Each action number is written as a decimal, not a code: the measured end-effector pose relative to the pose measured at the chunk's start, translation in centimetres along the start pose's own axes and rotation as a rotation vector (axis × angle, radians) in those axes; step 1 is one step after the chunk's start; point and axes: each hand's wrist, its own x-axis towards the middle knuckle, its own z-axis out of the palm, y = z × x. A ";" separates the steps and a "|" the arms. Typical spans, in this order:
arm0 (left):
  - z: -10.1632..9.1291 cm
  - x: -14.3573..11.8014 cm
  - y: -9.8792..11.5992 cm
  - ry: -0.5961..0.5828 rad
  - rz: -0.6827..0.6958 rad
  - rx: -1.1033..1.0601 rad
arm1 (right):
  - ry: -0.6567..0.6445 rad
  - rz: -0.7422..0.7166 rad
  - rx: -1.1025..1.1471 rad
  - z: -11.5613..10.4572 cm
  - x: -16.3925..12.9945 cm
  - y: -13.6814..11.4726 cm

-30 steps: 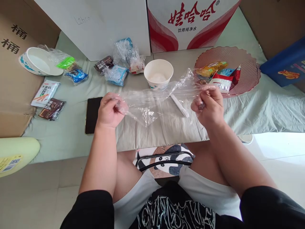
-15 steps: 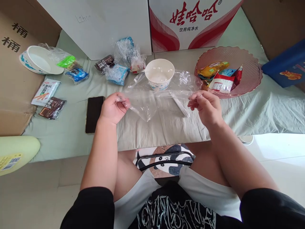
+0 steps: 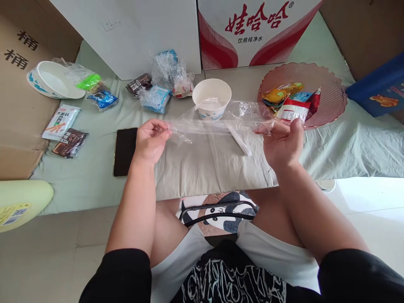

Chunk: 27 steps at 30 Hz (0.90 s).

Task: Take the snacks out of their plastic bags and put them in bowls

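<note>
The left hand pinches one end of the clear plastic film between thumb and fingers; the right hand grasps the other end at its curled fingers, its thumb pointing up and away; between the two hands the film runs as a taut, narrow band above the cloth-covered worktop, with looser, crumpled folds spreading behind it towards the pink ribbed plate; the band passes on the near side of the upright white bowl, though whether the folds touch that bowl I cannot tell; a slim white item lies slantwise on the cloth, its far end under the film; the plate, just beyond the right hand, carries a yellow packet and a red-and-white packet, among others; a dark-screened device lies just beside the left wrist; behind the left hand sit a blue packet and a dark packet, close together; farther left, a tilted bowl rests near a cardboard box.
</note>
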 end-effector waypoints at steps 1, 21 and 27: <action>0.0 -0.2 0.2 -0.027 0.025 -0.016 | 0.054 -0.029 -0.012 0.1 0.0 -0.1; 0.1 -0.5 -0.6 -0.032 0.139 0.170 | -0.016 -0.091 -0.156 -0.3 -0.1 0.5; -0.6 -0.1 -1.5 -0.031 0.322 0.463 | -0.031 -0.309 -0.236 -0.2 -0.7 -0.5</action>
